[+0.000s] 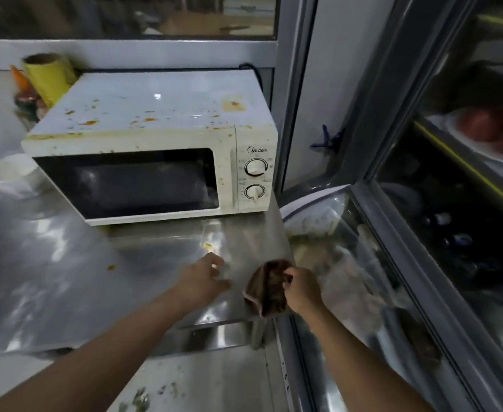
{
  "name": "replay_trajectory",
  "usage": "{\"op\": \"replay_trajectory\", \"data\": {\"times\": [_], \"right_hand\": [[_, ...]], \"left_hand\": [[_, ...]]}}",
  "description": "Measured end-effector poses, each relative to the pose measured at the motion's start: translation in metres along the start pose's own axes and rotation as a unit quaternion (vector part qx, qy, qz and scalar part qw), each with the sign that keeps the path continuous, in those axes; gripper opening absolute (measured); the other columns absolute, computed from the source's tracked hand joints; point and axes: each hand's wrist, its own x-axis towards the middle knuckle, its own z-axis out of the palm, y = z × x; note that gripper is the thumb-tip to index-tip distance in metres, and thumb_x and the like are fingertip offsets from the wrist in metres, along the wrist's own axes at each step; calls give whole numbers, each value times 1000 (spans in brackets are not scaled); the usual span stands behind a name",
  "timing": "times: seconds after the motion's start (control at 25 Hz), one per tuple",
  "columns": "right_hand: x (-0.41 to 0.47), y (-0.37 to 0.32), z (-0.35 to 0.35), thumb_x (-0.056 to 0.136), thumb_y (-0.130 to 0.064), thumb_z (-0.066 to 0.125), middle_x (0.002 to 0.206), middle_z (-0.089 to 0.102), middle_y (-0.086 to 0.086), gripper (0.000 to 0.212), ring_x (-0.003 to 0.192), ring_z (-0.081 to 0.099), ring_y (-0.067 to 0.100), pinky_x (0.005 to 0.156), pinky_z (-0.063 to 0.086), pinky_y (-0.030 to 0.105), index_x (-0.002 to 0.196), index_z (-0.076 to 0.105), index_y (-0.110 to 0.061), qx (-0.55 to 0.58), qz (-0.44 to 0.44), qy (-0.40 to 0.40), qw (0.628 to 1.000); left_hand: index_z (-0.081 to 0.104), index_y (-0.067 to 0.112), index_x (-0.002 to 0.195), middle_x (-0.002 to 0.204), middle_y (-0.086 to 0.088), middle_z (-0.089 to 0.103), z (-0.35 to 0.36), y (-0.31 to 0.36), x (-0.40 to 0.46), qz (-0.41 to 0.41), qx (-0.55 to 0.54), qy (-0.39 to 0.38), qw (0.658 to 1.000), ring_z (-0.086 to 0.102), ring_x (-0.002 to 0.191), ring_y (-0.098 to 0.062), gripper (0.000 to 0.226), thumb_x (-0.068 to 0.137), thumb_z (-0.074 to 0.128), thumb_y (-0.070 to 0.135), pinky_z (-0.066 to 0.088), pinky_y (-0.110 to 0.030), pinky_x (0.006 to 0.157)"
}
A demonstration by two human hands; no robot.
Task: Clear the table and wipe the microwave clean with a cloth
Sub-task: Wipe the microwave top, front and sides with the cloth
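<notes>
1. Nearest the camera, the right hand [299, 288] grips a crumpled dark brown cloth [269, 289], fingers curled round its upper fold. The cloth hangs at the front right corner of the shiny stainless-steel table [66, 278], well in front of the stained cream-white box-shaped microwave [152, 144].

2. Just left of the cloth, the left hand [204, 281] hovers low over the steel, fingers loosely spread and holding nothing. Whether the fingertips touch the surface I cannot tell.

3. Between the hands and the microwave lie a small yellow crumb [208, 246] and, further left, an orange speck [111, 267]; the steel is otherwise smeared with glare.

4. The microwave stands at the back of the table with its dark glass door closed. Orange-brown splatters [149, 119] dot its top and front edge.

5. Left of the microwave sits a white round plastic tub [9, 176]; behind its left rear corner leans a yellow roll on a cardboard core [49, 74].

6. Judgement: the table looks largely cleared, and the step in hand is readying the cloth. The next move likely calls for bunching it into a firm pad, reaching forward and pressing it along the microwave's spattered top, perhaps with the free hand steadying the casing.
</notes>
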Motion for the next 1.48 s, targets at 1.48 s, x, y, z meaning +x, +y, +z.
{"op": "replay_trajectory", "data": {"times": [1.48], "right_hand": [[-77,-290,-98,97,-19,48,98,66,13,20,85,63,24,74,51,34,105,56,-2,376,-149,-186,896]], "left_hand": [[64,8,88,95,-8,70,-278,-13,-79,105,-215,182,954,65,92,-24,35,74,73,39,52,-36,87]]}}
